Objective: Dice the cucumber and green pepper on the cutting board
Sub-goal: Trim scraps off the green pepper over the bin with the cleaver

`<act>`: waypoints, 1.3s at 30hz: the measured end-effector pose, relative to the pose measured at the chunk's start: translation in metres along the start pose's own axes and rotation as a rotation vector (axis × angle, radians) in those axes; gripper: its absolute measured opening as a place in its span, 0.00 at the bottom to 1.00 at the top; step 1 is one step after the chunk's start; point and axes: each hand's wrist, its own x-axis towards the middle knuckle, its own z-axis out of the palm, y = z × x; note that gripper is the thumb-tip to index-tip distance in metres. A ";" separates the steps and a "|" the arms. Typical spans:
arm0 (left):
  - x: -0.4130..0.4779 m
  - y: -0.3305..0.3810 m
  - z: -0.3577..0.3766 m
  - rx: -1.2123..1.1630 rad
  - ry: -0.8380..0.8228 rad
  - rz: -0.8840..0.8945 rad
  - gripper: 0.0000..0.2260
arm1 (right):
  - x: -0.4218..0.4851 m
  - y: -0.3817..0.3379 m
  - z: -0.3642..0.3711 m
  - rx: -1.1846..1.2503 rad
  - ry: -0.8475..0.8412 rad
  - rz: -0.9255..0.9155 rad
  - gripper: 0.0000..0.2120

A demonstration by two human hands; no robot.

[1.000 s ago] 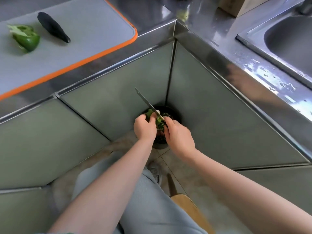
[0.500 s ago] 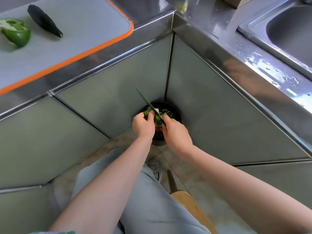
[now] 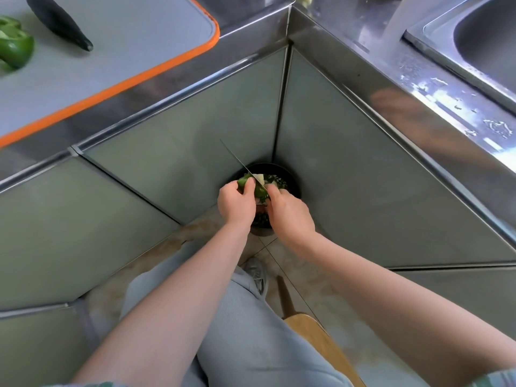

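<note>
Low over a black bin (image 3: 290,177) in the cabinet corner, my left hand (image 3: 236,203) grips a green pepper piece (image 3: 245,180). My right hand (image 3: 289,216) holds a knife (image 3: 240,164), its thin blade slanting up to the left across the pepper piece. A pale chunk of pepper core sits at the blade. On the counter at top left lies a grey cutting board (image 3: 117,46) with an orange rim. It carries another green pepper piece (image 3: 15,43) and a dark cucumber (image 3: 60,25).
Steel counter runs along the top and right, with a sink (image 3: 485,43) at the top right and water drops beside it. Grey-green cabinet doors meet at the corner. A wooden stool (image 3: 315,333) and my shoe stand on the tiled floor below.
The view has tilted down slightly, so the board slid up and left in frame. Both hands stay over the bin; a pale core chunk now shows at the blade.
</note>
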 end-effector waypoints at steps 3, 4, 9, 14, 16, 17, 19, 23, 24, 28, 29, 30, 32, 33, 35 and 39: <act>0.002 0.001 -0.004 -0.053 0.018 -0.048 0.11 | -0.001 0.002 0.004 -0.015 -0.012 -0.011 0.09; 0.001 0.001 -0.002 -0.070 -0.010 -0.053 0.10 | 0.000 0.003 0.005 -0.009 -0.008 0.001 0.09; -0.004 0.004 0.001 -0.171 -0.041 -0.118 0.06 | 0.011 0.006 0.004 0.102 0.005 0.022 0.08; -0.002 0.019 -0.006 -0.338 -0.130 -0.403 0.04 | 0.010 0.017 0.006 0.379 -0.057 0.125 0.03; 0.000 0.020 -0.010 -0.328 -0.148 -0.443 0.05 | 0.010 0.020 0.006 0.530 -0.068 0.177 0.04; 0.001 0.018 -0.011 -0.329 -0.147 -0.453 0.05 | 0.010 0.021 0.006 0.566 -0.072 0.184 0.05; 0.002 0.015 -0.014 -0.357 -0.162 -0.460 0.05 | 0.009 0.022 0.005 0.570 -0.073 0.168 0.07; -0.003 0.017 -0.014 -0.408 -0.198 -0.445 0.05 | 0.005 0.019 0.007 0.406 -0.037 0.083 0.08; -0.003 0.018 -0.014 -0.417 -0.178 -0.435 0.05 | 0.002 0.018 0.008 0.321 -0.023 0.049 0.09; -0.001 0.017 -0.011 -0.430 -0.069 -0.401 0.06 | -0.010 0.015 0.012 0.084 -0.013 -0.035 0.17; -0.002 0.016 -0.010 -0.413 -0.072 -0.390 0.07 | -0.011 0.015 0.013 0.057 -0.019 -0.026 0.18; -0.005 0.015 -0.009 -0.395 -0.085 -0.375 0.07 | -0.011 0.014 0.014 0.036 -0.024 -0.010 0.18; -0.008 0.014 -0.008 -0.374 -0.095 -0.347 0.08 | -0.007 0.011 0.016 0.000 -0.018 0.000 0.16; -0.009 0.014 -0.008 -0.372 -0.079 -0.339 0.08 | -0.005 0.009 0.016 -0.009 -0.014 -0.005 0.16; -0.006 0.012 -0.010 -0.365 -0.029 -0.339 0.08 | -0.005 0.005 0.018 -0.011 -0.018 -0.016 0.15; -0.006 0.009 -0.006 -0.325 -0.064 -0.325 0.07 | -0.006 0.005 0.019 -0.046 -0.024 0.024 0.14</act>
